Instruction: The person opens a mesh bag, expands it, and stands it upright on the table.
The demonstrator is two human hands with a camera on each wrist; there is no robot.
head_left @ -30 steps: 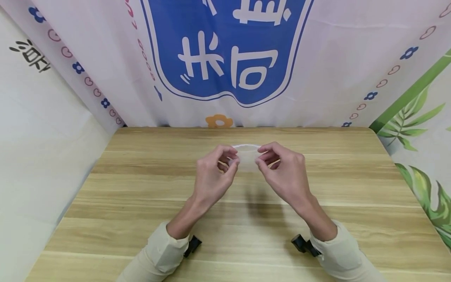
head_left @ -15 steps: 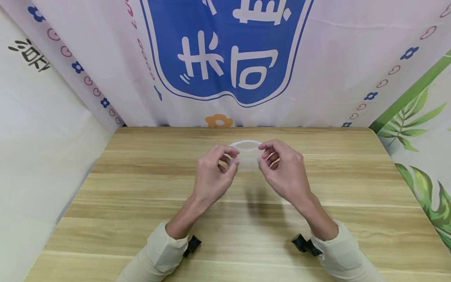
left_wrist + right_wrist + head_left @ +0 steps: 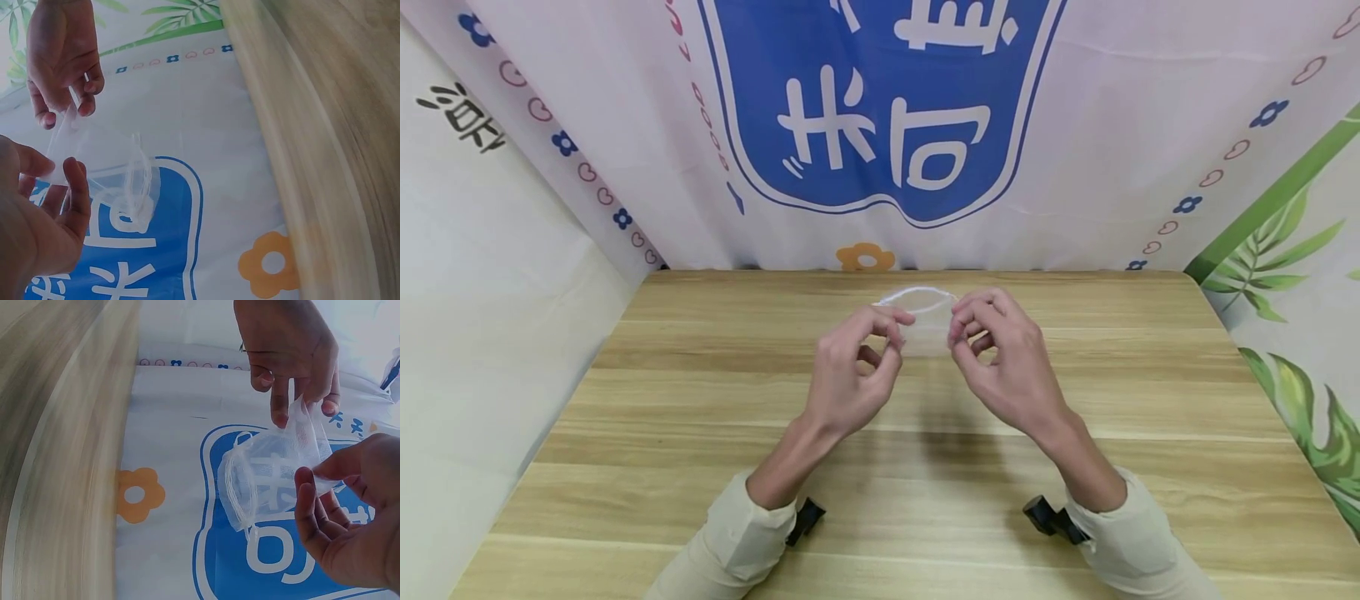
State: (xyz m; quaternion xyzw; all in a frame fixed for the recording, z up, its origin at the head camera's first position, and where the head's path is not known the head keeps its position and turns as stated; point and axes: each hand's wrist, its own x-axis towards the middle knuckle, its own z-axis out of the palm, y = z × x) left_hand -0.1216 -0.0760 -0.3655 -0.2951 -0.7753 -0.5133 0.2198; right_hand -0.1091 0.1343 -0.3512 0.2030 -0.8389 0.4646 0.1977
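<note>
Held up between my two hands is a small sheer white drawstring pouch [image 3: 925, 340], its gathered corded rim pointing away from me. In the right wrist view the see-through mesh pouch [image 3: 265, 472] shows a cord loop at the gathered end. My left hand [image 3: 852, 367] pinches one side of the pouch near its lower corner between thumb and fingers. On the other side my right hand [image 3: 1011, 362] pinches the mesh the same way. From the left wrist view, the pouch [image 3: 139, 187] hangs from both sets of fingertips. Part of each lower corner is hidden by the fingers.
A wooden table [image 3: 700, 450] lies beneath the hands. Behind it hangs a printed curtain [image 3: 1112, 150] with a blue emblem and an orange flower. Leaf-patterned cloth [image 3: 1292, 375] stands at the right, white cloth [image 3: 490, 300] at the left.
The pouch's corded rim has moved up and farther from me, so more of the mesh shows. The fingers of both hands have shifted slightly along its sides.
</note>
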